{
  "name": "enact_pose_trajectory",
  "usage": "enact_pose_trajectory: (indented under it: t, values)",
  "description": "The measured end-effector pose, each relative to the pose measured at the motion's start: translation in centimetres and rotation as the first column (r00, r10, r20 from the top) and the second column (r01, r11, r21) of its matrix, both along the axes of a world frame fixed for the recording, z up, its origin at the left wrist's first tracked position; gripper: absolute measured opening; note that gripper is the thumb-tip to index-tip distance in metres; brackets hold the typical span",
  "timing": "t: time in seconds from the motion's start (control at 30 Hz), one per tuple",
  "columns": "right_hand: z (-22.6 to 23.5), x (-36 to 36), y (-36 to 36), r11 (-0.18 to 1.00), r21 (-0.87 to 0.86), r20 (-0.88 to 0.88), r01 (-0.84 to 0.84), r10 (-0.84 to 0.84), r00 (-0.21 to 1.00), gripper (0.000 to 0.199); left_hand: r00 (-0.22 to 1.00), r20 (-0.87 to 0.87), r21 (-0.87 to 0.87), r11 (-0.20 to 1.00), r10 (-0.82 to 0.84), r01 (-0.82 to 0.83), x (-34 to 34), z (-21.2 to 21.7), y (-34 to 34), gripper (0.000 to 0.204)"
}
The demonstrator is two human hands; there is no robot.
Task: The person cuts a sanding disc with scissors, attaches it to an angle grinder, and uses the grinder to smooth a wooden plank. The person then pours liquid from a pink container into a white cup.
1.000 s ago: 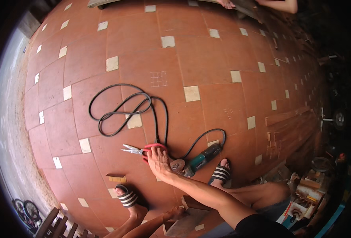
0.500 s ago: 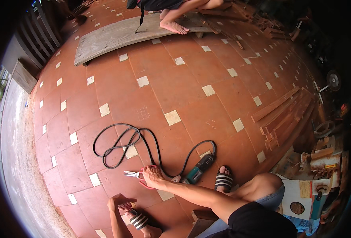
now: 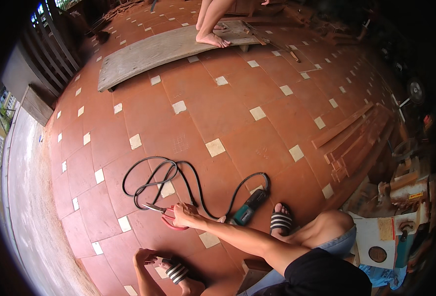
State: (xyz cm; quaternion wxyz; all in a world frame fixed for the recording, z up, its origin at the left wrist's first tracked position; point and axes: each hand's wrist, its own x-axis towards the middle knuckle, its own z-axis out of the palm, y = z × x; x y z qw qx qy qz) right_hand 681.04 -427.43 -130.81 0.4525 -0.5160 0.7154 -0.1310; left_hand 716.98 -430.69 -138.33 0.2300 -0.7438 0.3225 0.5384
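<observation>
A pair of pliers (image 3: 155, 208) with red handles and slim metal jaws is in my right hand (image 3: 185, 215), its handles apart and the jaws pointing left. My left hand (image 3: 145, 257) hangs over my left sandal (image 3: 176, 272), fingers loosely bent and apart, with nothing seen in them. Just right of my right hand, a teal and black angle grinder (image 3: 250, 206) lies on the tiles; its head end is partly hidden by my forearm. From it a black cord (image 3: 198, 182) runs in loops across the floor, one end lying close behind my right hand.
A low wooden platform (image 3: 144, 56) stands ahead, with another person's bare feet (image 3: 213, 39) on it. Reddish wood strips (image 3: 348, 135) lie on the tiled floor at right. A dusty machine (image 3: 375, 229) stands near my right knee. A slatted gate (image 3: 50, 54) is at far left.
My right hand and the pliers have shifted slightly left, jaws tilting up. My left hand has shifted slightly, its fingers less arched. The other person has risen from a crouch on the platform.
</observation>
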Motion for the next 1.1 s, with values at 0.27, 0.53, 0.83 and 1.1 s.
enact_pose_trajectory:
  t: [0.27, 0.53, 0.83, 1.1]
  values:
    - [1.7, -4.7, -1.1, 0.817, -0.416, 0.397, 0.399, -0.231, 0.888, 0.058, 0.799, -0.383, -0.526, 0.821, -0.463, 0.224, -16.9, 13.8, -11.9, 0.033]
    - [14.0, -7.8, 0.7, 0.651, -0.502, 0.623, 0.570, -0.184, 0.760, 0.065, 0.374, -0.607, -0.708, 0.691, -0.701, 0.147, -26.3, 28.9, -11.4, 0.027]
    - [20.7, -6.9, 6.6, 0.527, -0.553, 0.706, 0.645, -0.114, 0.699, 0.054, 0.366, -0.655, -0.728, 0.683, -0.661, -0.068, -25.1, 35.8, -5.4, 0.032]
    - [19.3, -9.3, 10.4, 0.278, -0.618, 0.725, 0.735, -0.161, 0.670, 0.040, 0.252, -0.880, -0.454, 0.868, -0.402, -0.201, -30.6, 32.8, 2.0, 0.036]
